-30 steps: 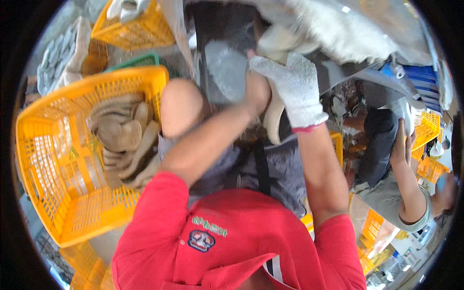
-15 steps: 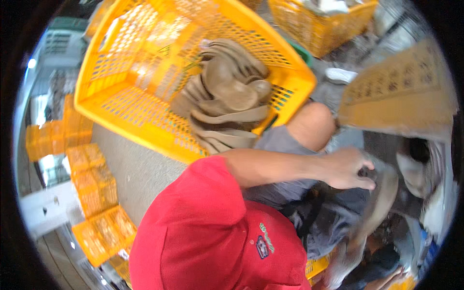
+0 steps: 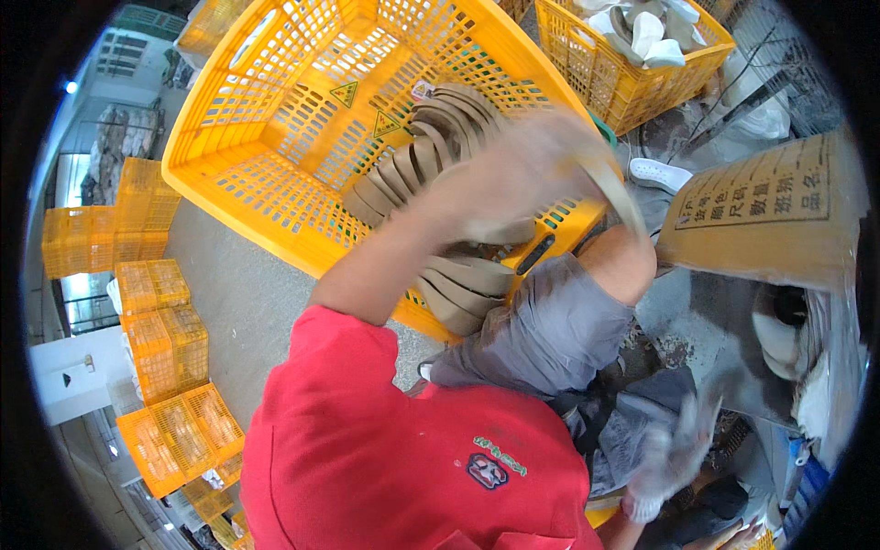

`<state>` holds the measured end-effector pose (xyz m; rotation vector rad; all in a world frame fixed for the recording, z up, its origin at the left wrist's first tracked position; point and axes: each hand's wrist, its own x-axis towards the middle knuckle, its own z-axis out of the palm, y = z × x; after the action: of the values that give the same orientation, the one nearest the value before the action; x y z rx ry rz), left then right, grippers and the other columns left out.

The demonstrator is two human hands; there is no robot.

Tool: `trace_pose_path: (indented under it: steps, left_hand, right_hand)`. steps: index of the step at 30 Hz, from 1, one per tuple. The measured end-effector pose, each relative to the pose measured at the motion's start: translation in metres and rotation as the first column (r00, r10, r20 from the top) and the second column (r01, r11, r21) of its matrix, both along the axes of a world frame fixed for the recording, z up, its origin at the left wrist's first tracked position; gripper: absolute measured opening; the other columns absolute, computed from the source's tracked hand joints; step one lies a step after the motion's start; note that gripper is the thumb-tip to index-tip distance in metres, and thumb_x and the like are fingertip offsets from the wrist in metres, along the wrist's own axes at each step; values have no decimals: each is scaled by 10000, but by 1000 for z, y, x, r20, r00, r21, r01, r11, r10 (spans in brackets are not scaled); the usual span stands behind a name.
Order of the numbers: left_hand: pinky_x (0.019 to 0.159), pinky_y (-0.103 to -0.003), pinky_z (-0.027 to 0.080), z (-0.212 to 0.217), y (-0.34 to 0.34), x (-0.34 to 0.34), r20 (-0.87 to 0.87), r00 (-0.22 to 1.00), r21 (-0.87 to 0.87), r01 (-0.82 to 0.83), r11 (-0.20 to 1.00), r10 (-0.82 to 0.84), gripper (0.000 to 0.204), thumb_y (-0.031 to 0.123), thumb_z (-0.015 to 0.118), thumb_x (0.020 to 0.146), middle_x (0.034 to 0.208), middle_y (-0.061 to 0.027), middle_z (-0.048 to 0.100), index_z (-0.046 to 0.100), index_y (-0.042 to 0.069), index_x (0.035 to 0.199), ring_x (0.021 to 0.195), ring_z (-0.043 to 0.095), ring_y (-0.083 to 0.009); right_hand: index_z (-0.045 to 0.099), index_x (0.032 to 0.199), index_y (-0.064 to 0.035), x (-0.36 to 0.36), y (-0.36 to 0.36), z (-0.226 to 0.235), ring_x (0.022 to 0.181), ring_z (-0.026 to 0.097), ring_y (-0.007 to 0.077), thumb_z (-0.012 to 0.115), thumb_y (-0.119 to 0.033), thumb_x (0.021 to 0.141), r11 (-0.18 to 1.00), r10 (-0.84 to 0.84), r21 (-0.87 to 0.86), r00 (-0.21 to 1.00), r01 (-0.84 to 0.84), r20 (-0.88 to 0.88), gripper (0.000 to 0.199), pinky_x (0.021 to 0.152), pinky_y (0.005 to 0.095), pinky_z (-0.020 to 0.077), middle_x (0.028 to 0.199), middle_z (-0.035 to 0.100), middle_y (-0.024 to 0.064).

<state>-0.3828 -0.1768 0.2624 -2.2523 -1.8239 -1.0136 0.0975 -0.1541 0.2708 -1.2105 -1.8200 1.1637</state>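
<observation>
My left hand (image 3: 536, 170), blurred, reaches over the large yellow plastic basket (image 3: 275, 220) and is closed on a tan shoe sole (image 3: 616, 194) beside the basket's right rim. Below that hand, curved tan shoe soles (image 3: 467, 284) lie stacked in rows inside the basket, partly hidden by my forearm. My right hand (image 3: 665, 472) wears a white glove and is held at the lower right beside my dark trousers. Its fingers look spread, though smeared by motion, and nothing shows in them.
A brown cardboard box (image 3: 756, 252) stands at the right. Behind it, another yellow basket (image 3: 632, 92) holds white and grey pieces. A white sole (image 3: 660, 174) lies on the floor between them. Stacked yellow crates (image 3: 170, 344) line the left side.
My left hand has swung from the right side up and left over the basket, carrying a sole. The blurred sole near my gloved right hand is gone from there, and that hand's fingers have spread.
</observation>
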Motion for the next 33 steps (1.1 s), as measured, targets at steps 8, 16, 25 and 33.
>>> trace_pose_path:
  steps: [8, 16, 25, 33]
  left_hand:
    - [1196, -492, 331, 4, 44, 246, 459, 867, -236, 329, 914, -193, 896, 362, 783, 830, 1528, -281, 412, 369, 15, 1545, 1469, 352, -432]
    - [862, -484, 584, -58, 101, 370, 733, -287, -267, 712, 649, 616, 590, 511, 477, 1077, 1281, -144, 625, 429, 66, 1461, 1100, 651, -264]
    - [999, -477, 551, -63, 122, 422, 677, -357, -361, 600, 714, 643, 515, 404, 447, 1101, 1349, -149, 617, 456, 34, 1460, 1208, 634, -273]
    - [1073, -437, 503, -94, 241, 372, 948, -30, -169, 797, 580, 318, 434, 178, 550, 1011, 1336, -174, 643, 535, -1, 1407, 1197, 638, -295]
  right_hand:
    - [555, 1404, 54, -26, -5, 40, 1243, 586, 250, 532, -192, 1039, 767, -615, -248, 788, 592, -21, 441, 1050, 384, 485, 1339, 627, 165]
    - [436, 1455, 35, 29, -51, 40, 1247, 561, 271, 647, -108, 917, 801, -558, 125, 654, 586, 510, 596, 1072, 422, 432, 1369, 570, 168]
    - [452, 1474, 30, 47, -49, 40, 1278, 577, 327, 556, -17, 907, 759, -561, -64, 702, 647, 439, 578, 1022, 398, 493, 1408, 553, 243]
    - [637, 1126, 5, 51, 91, 38, 957, 671, 393, 599, -76, 912, 829, -474, 435, 855, 353, 211, 232, 808, 460, 537, 1077, 651, 232]
